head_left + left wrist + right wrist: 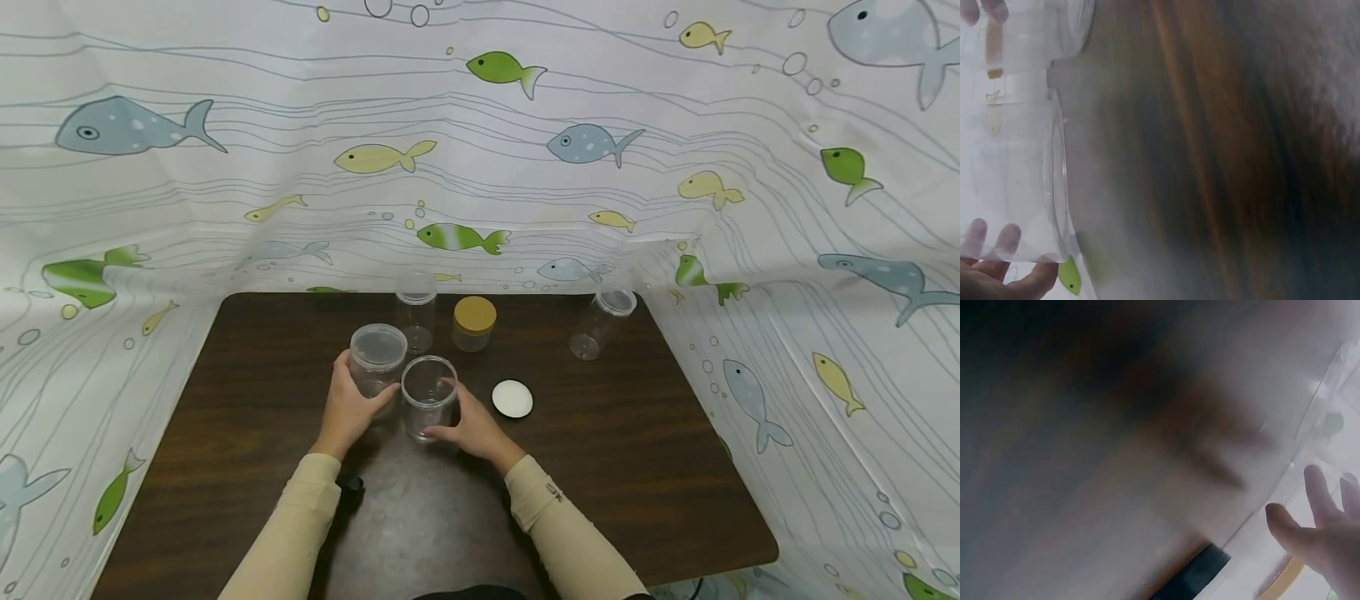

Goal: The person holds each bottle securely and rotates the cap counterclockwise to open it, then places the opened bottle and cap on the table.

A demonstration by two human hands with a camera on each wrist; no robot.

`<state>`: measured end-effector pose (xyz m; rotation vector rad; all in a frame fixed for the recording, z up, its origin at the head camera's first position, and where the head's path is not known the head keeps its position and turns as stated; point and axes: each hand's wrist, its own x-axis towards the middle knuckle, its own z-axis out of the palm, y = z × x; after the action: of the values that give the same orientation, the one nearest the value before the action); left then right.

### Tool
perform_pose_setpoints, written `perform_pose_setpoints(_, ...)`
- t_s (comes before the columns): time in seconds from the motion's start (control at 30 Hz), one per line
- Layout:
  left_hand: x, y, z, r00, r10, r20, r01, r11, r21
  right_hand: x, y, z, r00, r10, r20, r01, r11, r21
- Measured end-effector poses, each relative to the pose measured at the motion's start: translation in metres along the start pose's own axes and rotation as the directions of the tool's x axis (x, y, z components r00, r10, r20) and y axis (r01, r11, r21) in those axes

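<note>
My left hand (348, 408) grips a wide clear plastic jar (378, 357) with a translucent lid on top. In the left wrist view its fingers (1007, 240) show behind the see-through wall of the jar (1010, 169). My right hand (478, 429) holds an open-topped clear jar (429, 398), thumb at the front low down and fingers around the far side. Both jars stand side by side, almost touching. In the right wrist view the right hand (1329, 534) is against the jar's wall. A white round lid with a dark rim (513, 398) lies on the table right of the right hand.
Behind the hands stand a tall clear jar (416, 312) and a small jar with a yellow lid (474, 323). Another tall clear jar (602, 321) is at the back right of the dark wooden table (615, 467). A fish-patterned curtain (450, 192) surrounds the table's back and sides.
</note>
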<state>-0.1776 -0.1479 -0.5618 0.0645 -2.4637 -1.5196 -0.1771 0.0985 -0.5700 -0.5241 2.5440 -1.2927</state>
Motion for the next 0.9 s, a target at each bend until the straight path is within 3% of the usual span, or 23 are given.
perform_pose_setpoints(0.23,0.0,-0.003,-0.005,0.999,-0.04,-0.029,0.04,0.999,0.008,0.0,0.009,-0.014,0.996,0.015,-0.088,-0.012,0.999,0.034)
perform_pose_setpoints(0.5,-0.001,-0.005,-0.007,1.0,-0.027,-0.017,0.027,1.0,-0.008,0.002,0.025,-0.032,0.971,0.082,-0.225,-0.079,0.997,0.024)
perform_pose_setpoints(0.9,-0.003,-0.007,-0.009,0.999,-0.032,-0.009,0.032,0.999,-0.012,-0.008,0.035,-0.056,0.937,0.182,-0.299,-0.168,0.983,0.071)
